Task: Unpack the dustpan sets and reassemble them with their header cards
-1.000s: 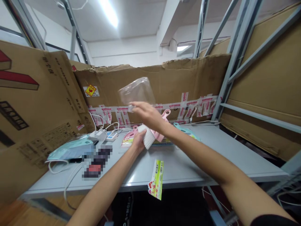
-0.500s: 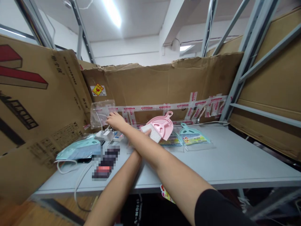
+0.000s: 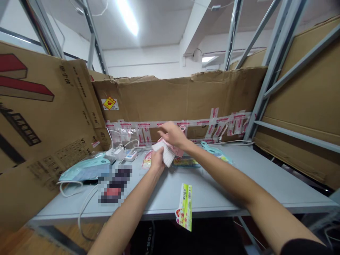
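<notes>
My left hand (image 3: 158, 158) is closed around a small hand brush with white bristles (image 3: 169, 156), its thumb lying on the front. Behind the brush, held together with it, is a pink dustpan (image 3: 179, 151), mostly covered by my hands. My right hand (image 3: 172, 134) is over the dustpan's upper part with fingers loosely bent and apart; whether it touches the pan is not clear. Several bagged dustpan sets lie behind, among them a teal one (image 3: 212, 150) and a pink-edged one (image 3: 147, 159).
At the left lie a bagged teal dustpan set (image 3: 85, 168), white plugs and a power strip (image 3: 117, 153), and loose cables. A printed card (image 3: 185, 205) overhangs the table's front edge. A clear plastic bag (image 3: 127, 135) rests against the cardboard wall (image 3: 164, 95).
My right hand has moved right, from the clear bag by the plugs to the pink dustpan, so my arms no longer cross. The bag sits lower, and the printed card now shows fully.
</notes>
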Available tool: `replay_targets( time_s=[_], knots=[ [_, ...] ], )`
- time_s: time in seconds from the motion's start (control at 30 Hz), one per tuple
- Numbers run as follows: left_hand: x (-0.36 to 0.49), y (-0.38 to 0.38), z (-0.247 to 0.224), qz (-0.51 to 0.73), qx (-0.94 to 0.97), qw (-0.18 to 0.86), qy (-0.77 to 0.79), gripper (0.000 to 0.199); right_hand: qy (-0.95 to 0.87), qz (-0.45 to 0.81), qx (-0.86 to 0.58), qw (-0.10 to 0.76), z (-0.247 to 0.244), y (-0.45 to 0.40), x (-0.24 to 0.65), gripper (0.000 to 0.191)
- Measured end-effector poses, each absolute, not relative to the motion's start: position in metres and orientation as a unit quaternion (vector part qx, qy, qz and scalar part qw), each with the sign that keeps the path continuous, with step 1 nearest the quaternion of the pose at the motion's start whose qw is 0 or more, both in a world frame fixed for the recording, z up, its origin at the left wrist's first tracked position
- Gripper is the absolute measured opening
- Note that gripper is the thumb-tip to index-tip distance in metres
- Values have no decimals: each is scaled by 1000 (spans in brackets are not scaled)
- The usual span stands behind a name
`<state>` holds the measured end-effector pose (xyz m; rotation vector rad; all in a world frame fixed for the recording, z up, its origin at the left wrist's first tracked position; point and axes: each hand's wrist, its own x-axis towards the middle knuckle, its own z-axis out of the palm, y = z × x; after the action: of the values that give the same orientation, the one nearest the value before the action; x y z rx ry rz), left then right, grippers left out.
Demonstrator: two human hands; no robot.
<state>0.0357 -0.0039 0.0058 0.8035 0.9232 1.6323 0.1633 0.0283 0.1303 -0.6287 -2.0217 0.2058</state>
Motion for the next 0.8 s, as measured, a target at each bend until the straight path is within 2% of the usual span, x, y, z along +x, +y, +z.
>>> replay_targets(
  time_s=[0.07,0.13,0.2,0.27,0.33,0.53,0.7,0.8],
  knots=[
    [42,-8,8,701,275,535,383,27,-774,68,-319,543,119,26,214,21],
    [52,-13,9,708,238,552,370,27,-685,110,-419,586,101,26,253,30],
    [62,-17,8,707,242,564,351,29,-630,260,-464,565,80,26,278,47],
    [70,-20,7,697,260,575,340,31,-595,414,-435,534,60,25,293,54],
    [74,-23,4,672,286,595,335,32,-577,490,-392,523,46,22,304,54],
    [70,-33,2,550,388,646,361,37,-545,488,-393,556,39,25,332,39],
    [63,-44,14,430,465,667,394,36,-541,565,-425,456,40,36,360,27],
    [56,-56,36,297,559,642,433,51,-551,580,-444,404,38,41,382,28]
  ],
)
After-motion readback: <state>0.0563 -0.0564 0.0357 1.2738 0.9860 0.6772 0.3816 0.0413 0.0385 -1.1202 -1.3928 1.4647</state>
